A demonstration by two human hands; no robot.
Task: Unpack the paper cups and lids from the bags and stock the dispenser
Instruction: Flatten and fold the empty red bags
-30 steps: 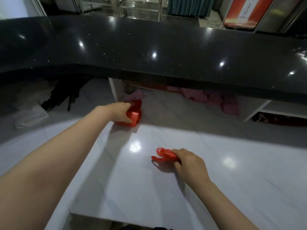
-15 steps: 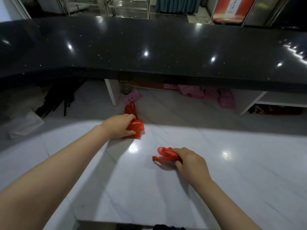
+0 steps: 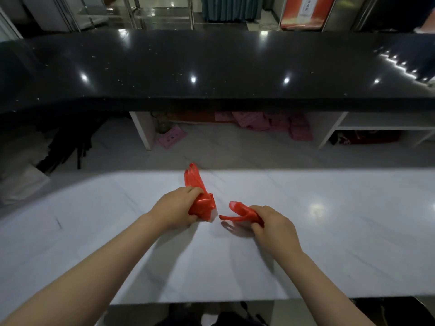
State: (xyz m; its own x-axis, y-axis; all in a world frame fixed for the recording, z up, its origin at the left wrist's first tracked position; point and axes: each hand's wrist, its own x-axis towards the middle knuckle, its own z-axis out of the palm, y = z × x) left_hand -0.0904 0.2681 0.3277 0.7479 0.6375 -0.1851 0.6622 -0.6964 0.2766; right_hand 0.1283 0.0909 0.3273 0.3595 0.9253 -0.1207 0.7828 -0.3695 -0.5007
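Two crumpled red plastic bags sit near the middle of the white marble tabletop (image 3: pixel 329 231), each held in one hand. The left bag (image 3: pixel 202 203) is bunched into a wad with a long strip of it sticking up and away from the person, toward the far edge of the tabletop; the left hand (image 3: pixel 175 209) has its fingers curled round the wad, so its grip is closed on that bag. The right bag (image 3: pixel 242 214) is a smaller twist of red film, with a loop and a thin tail poking out to the left just above the marble; the right hand (image 3: pixel 274 228) pinches it between thumb and curled fingers, its grip closed on the bag. The two bags lie just beside each other but apart, with a narrow gap of bare marble between them. Both forearms reach in from the near edge, bare of sleeves. Beyond the tabletop a raised black counter (image 3: pixel 211 67) runs across the whole view, glossy and dotted with reflected lights. Under it, in shadow, pink packets (image 3: pixel 270 121) lie heaped on the lower surface, one pink packet (image 3: pixel 170 137) lies apart to the left beside a white upright panel (image 3: pixel 141 128), and dark rods (image 3: pixel 70 147) lean at the far left.
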